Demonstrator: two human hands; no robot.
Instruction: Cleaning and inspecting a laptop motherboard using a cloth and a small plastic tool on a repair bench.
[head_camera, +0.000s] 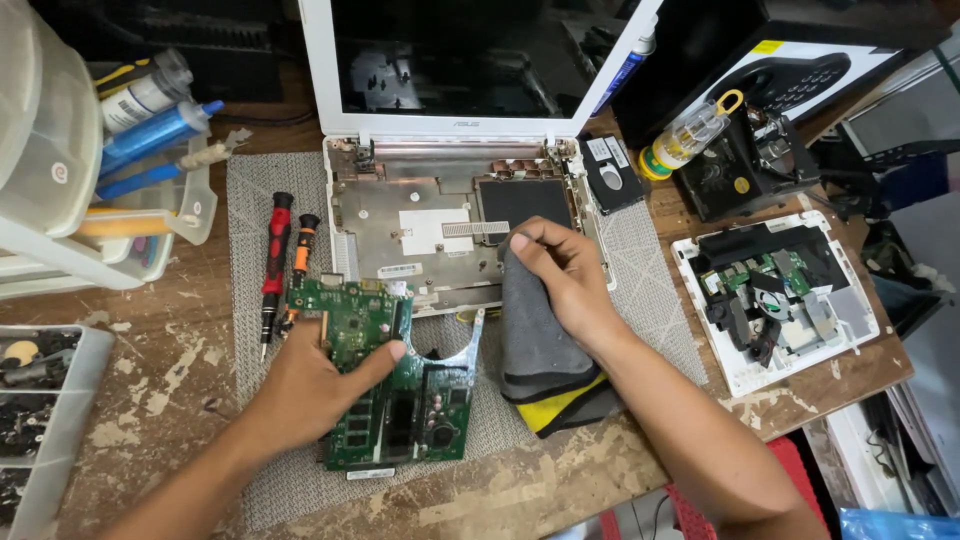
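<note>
Single head-worn camera, looking steeply down, close over workbench (150, 400), opened laptop (450, 150) straight ahead

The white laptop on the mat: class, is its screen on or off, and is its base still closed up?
Off: the white laptop's screen is dark. The base is opened up, bare inside, with the green circuit board lying out on the grey mat.
</note>
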